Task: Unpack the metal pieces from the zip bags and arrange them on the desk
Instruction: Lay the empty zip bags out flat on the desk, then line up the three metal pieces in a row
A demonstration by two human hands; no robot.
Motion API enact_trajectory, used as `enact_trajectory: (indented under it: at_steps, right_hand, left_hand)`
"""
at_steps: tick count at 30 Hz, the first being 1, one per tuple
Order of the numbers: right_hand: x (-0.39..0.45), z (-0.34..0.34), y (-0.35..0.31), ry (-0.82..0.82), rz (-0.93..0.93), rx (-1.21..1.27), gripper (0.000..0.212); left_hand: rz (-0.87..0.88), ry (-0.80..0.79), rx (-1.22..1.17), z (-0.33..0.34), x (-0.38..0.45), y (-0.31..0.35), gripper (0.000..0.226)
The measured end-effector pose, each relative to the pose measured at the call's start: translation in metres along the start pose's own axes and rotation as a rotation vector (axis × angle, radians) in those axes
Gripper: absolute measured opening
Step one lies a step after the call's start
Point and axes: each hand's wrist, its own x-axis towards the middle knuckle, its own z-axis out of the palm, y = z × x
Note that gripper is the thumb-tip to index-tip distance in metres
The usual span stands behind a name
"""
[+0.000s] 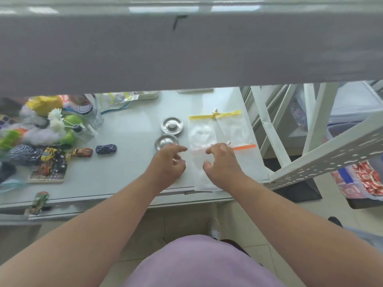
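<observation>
Two bare hands reach over the near part of a pale grey desk [128, 129]. The left hand [169, 165] hovers with fingers loosely curled and spread, nothing visibly in its grasp; a small glint shows under the fingertips, but what it is cannot be told. The right hand [222, 162] is likewise part-open, fingers bent, thumb apart from them, and holds nothing that can be made out.

Between and beneath the two hands lies a clear zip bag with an orange-red seal strip [244, 147], flat on the desk, its lower end reaching the desk's front edge. The right hand covers the middle of the strip; the left hand is just beside the bag's left edge. Whether the fingertips touch the plastic cannot be told. Contents of this bag are not discernible.

Beyond it lies a second clear bag with a yellow seal strip [215, 116], overlapping the first bag's far end, well clear of both hands.

Two round metal pieces stand on the desk left of the bags: the far metal piece [172, 125] apart from the hands, the near metal piece [165, 141] just beyond the left hand's fingers, partly hidden by them.

Toy cars [105, 149] and mixed clutter [41, 129] occupy the desk's left side
</observation>
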Motion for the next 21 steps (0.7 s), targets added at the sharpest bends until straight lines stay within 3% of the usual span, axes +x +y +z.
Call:
enact_trajectory:
  at_steps: [8, 14, 17, 21]
  right_hand:
    - [0.023, 0.03, -0.066, -0.132, -0.103, -0.111, 0.053]
    - [0.048, 0.025, -0.092, -0.179, -0.137, -0.187, 0.055]
    - [0.069, 0.024, -0.091, -0.227, -0.159, -0.275, 0.068]
    - [0.096, 0.024, -0.084, -0.254, -0.215, -0.385, 0.078]
  left_hand:
    - [0.058, 0.045, 0.12, -0.062, 0.0, -0.056, 0.059]
    - [0.054, -0.084, 0.287, -0.072, 0.022, -0.063, 0.081]
    - [0.033, -0.14, 0.402, -0.071, 0.035, -0.06, 0.094]
    - [-0.062, -0.206, 0.382, -0.057, 0.045, -0.059, 0.109]
